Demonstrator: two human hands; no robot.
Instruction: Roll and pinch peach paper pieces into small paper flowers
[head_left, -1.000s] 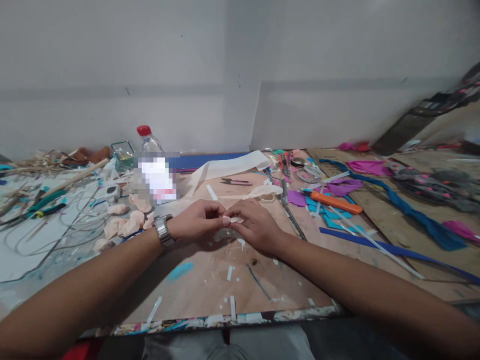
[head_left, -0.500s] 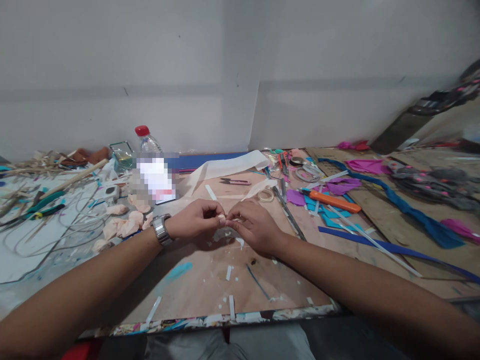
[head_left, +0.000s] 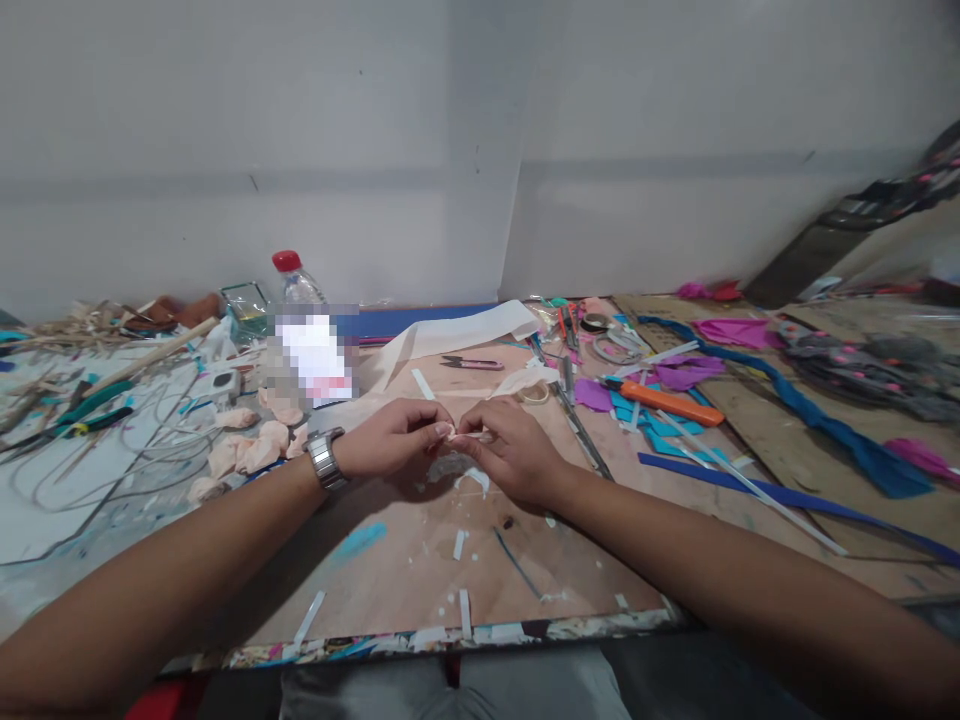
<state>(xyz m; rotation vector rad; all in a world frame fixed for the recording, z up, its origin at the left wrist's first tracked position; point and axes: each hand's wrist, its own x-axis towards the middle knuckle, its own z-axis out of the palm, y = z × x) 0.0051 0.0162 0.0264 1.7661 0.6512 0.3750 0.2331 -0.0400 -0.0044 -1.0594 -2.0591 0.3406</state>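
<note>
My left hand (head_left: 394,440), with a metal watch (head_left: 325,459) on its wrist, pinches a small pale peach piece of crepe paper (head_left: 452,435). The right hand (head_left: 514,450) grips the same piece from the other side, thumb and fingers pressed together. Most of the paper is hidden by the fingertips. Left of my left hand lie several crumpled peach paper pieces (head_left: 259,448). Beyond the hands, thread snips (head_left: 472,363) rest beside a long pale paper strip (head_left: 465,330). A pale roll (head_left: 535,392) sits just behind my right hand.
A lit phone (head_left: 313,360) leans before a red-capped bottle (head_left: 287,262). Green-handled pliers (head_left: 94,412) and loose cords lie left. To the right are an orange cutter (head_left: 667,402), a metal ruler (head_left: 581,430), blue strips and coloured paper scraps. White bits dot the wooden board (head_left: 375,600).
Both hands stay in nearly the same place. The fingertips have shifted slightly on the peach paper, and less of it shows between them.
</note>
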